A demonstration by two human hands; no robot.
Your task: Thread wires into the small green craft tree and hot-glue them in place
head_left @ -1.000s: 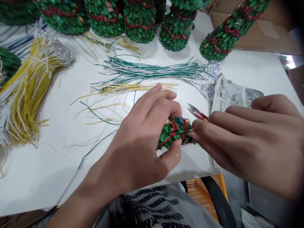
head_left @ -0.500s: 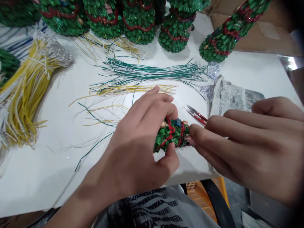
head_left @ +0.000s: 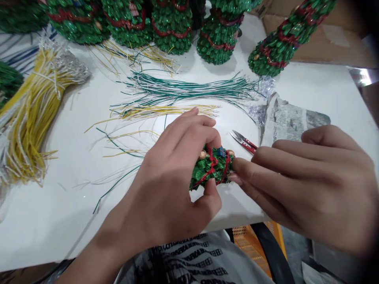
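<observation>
Holding the small green tree (head_left: 207, 167) between thumb and curled fingers, in the head view the left hand (head_left: 168, 177) keeps it lying over the table (head_left: 68, 221). The right hand (head_left: 310, 181) has its thumb and forefinger at the tree's right end; whether they grip it, I cannot tell. Compared with a second ago, tree and both hands sit slightly farther left relative to the red-handled snips (head_left: 244, 142) just behind. The green-and-white wires (head_left: 192, 90) and yellow wires (head_left: 166, 111) beyond have stayed put.
</observation>
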